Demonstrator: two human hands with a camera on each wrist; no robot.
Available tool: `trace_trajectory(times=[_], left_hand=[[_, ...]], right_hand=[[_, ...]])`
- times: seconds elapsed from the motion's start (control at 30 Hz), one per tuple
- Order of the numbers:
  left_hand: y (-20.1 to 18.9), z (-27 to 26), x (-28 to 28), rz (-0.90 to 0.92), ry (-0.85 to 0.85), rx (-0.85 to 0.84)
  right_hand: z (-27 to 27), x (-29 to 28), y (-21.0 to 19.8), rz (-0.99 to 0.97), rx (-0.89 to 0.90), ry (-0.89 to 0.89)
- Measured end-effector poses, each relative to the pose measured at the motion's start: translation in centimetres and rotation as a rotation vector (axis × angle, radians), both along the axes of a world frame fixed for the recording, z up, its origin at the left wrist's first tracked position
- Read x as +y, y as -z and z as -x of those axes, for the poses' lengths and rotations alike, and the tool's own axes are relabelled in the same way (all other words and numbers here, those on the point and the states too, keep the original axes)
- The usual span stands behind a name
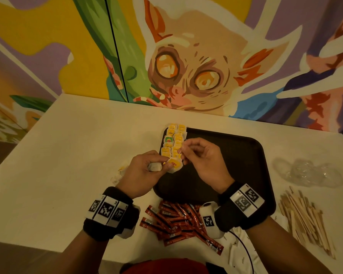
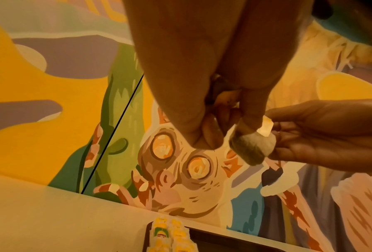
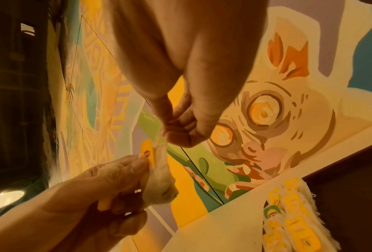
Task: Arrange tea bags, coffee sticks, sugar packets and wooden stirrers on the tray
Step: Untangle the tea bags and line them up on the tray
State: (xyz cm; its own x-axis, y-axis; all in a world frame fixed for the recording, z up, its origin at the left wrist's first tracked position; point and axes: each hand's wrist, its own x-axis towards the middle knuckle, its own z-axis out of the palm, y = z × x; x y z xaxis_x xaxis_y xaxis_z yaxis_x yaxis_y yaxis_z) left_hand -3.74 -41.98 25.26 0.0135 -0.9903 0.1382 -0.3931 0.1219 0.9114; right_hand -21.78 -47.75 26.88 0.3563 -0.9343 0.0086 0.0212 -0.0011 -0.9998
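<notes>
A black tray (image 1: pixel 236 155) lies on the white table. Two columns of yellow-tagged tea bags (image 1: pixel 173 141) run along its left edge, also seen in the right wrist view (image 3: pixel 292 221). Over the tray's near left corner my left hand (image 1: pixel 164 163) grips one loose tea bag (image 1: pixel 174 165) by its pouch and yellow tag. My right hand (image 1: pixel 181 153) pinches the top of that same tea bag (image 3: pixel 159 184). In the left wrist view the tea bag (image 2: pixel 251 148) hangs between both hands. Red coffee sticks (image 1: pixel 176 220) lie in a pile in front of the tray, and wooden stirrers (image 1: pixel 305 218) to its right.
Crumpled clear plastic (image 1: pixel 309 171) sits right of the tray. A few loose tea bags (image 1: pixel 119 173) lie left of my left hand. Pale packets (image 1: pixel 238 252) and a black cable lie near the front edge. A painted wall stands behind the table.
</notes>
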Motion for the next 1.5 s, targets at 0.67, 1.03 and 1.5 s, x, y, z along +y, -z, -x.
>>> trace_trajectory(times=[0.67, 1.03, 1.5], left_hand=[[-0.3, 0.2, -0.2, 0.121, -0.108, 0.015], [0.3, 0.6, -0.2, 0.045, -0.175, 0.039], [3.5, 0.7, -0.3, -0.122, -0.275, 0.157]], right_hand=[[-0.3, 1.0, 0.9, -0.222, -0.078, -0.105], [-0.2, 1.3, 2.6, 0.091, 0.201, 0.002], [-0.5, 1.0, 6.6, -0.043, 0.329, -0.019]])
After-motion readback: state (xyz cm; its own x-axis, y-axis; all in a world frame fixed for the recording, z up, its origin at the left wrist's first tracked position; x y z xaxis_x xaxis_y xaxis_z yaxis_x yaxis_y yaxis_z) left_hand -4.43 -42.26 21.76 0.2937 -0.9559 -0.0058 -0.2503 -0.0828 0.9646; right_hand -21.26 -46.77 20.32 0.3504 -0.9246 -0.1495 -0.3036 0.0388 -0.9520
